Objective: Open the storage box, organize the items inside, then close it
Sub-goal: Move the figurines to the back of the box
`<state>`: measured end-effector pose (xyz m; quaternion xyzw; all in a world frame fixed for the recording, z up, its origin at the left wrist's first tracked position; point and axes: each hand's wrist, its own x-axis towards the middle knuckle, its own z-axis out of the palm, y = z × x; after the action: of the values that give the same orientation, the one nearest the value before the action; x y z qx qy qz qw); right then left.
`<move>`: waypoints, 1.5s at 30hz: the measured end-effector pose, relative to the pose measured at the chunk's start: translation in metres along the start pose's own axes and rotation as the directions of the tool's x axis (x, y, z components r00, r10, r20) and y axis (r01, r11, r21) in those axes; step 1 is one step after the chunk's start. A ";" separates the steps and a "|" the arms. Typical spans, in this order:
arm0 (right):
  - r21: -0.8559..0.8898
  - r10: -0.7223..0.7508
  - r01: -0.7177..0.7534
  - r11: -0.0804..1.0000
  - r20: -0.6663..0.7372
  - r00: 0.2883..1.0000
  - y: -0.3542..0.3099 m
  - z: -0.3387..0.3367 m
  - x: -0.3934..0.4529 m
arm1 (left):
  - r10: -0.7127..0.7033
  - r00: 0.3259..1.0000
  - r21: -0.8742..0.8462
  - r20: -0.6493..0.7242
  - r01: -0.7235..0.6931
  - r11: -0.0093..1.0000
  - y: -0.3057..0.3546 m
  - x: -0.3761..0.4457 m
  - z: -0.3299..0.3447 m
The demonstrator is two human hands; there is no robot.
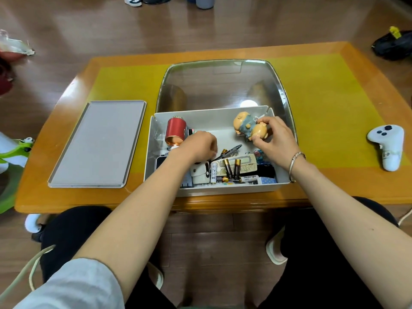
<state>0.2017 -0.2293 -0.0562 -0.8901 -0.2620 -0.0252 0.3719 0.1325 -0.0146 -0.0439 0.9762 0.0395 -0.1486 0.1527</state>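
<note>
**Both hands inside the open storage box**

The storage box (217, 190) is seen at the centre of the frame, on the table (323, 90), with its clear lid (223, 83) raised behind it. A small figurine (247, 127) is gripped by the curled fingers of the right hand (275, 139) at the upper right of the box. The left hand (197, 146) is reached down among the items with fingers curled under; what it holds cannot be told. A red can (175, 133) lies just left of it. Batteries (231, 168) lie along the box's lower part. A grey tray (100, 143) is placed at the left of the frame, and a white controller (386, 146) at the right.
</note>
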 end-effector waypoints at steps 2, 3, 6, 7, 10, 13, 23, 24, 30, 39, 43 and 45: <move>-0.004 -0.001 0.001 1.000 0.003 1.000 0.001 0.000 0.000 | -0.012 0.999 0.121 0.046 0.006 0.993 0.002 -0.003 -0.004; -0.006 -0.002 0.002 1.000 0.003 1.000 0.001 -0.001 0.000 | -0.021 0.998 0.183 0.060 0.009 0.983 0.003 -0.005 -0.005; -0.021 -0.009 0.009 1.000 0.008 1.000 0.000 -0.001 0.000 | -0.014 0.999 0.229 0.038 0.005 0.973 0.005 -0.007 -0.004; -0.030 -0.011 0.011 0.999 0.009 1.000 0.000 -0.001 0.000 | 0.002 1.000 0.234 0.008 -0.004 0.972 0.005 -0.007 -0.003; -0.060 -0.023 0.024 0.998 0.018 1.000 -0.002 -0.001 -0.001 | 0.058 0.998 0.156 -0.037 -0.051 0.986 0.007 -0.006 -0.001; -0.144 -0.058 0.058 0.988 0.000 0.998 -0.004 -0.002 -0.003 | 0.143 0.988 0.062 0.066 -0.147 0.987 0.009 -0.006 0.001; -0.230 -0.158 0.171 0.958 0.074 0.985 -0.016 -0.005 0.001 | 0.206 0.978 -0.082 -0.033 -0.208 0.975 0.001 -0.014 0.003; -0.214 -0.158 0.173 0.961 0.085 0.984 -0.017 -0.004 0.002 | 0.187 0.971 -0.097 -0.150 -0.202 0.975 0.000 -0.015 0.005; -0.183 -0.197 0.230 0.956 0.178 0.964 -0.031 0.002 0.011 | 0.154 0.887 -0.162 -0.435 -0.245 0.956 0.002 -0.014 -0.003; -0.080 -0.169 0.188 0.979 0.195 0.966 -0.042 0.009 0.018 | 0.166 0.937 -0.054 -0.307 -0.192 0.980 0.000 0.002 -0.011; -0.077 -0.106 0.112 0.991 0.074 0.992 -0.038 -0.002 0.021 | 0.089 0.940 0.204 -0.331 -0.021 0.979 0.001 0.011 -0.007; -0.156 -0.095 0.100 0.983 0.035 0.995 -0.034 -0.007 0.020 | 0.046 0.943 0.242 -0.329 0.037 0.970 0.000 0.014 -0.005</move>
<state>0.2034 -0.2046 -0.0243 -0.9031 -0.3076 -0.0517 0.2953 0.1473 -0.0128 -0.0440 0.9987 0.0438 0.0147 0.0228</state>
